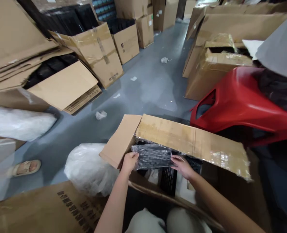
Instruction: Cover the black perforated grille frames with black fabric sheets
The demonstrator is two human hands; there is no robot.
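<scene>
A flat black item in clear plastic wrap [154, 157] is held level by its two ends over an open cardboard box [192, 136]. Its kind is hidden by the shiny wrap. My left hand [130, 161] grips the left end, thumb on top. At the right end my right hand [181, 165] is closed on the edge. Below, inside the box, I see a black part with rows of holes [169, 179] and some white pieces. The box's flaps are folded outward, the far one covered with clear tape.
A stuffed white plastic bag [90, 168] lies left of the box. To the right stands a red plastic stool [245, 97]. Cardboard boxes with black items [94, 51] line the left side; more boxes [218, 61] stand right. Plastic scraps [101, 115] litter the floor. A sandaled foot [27, 167] shows at left.
</scene>
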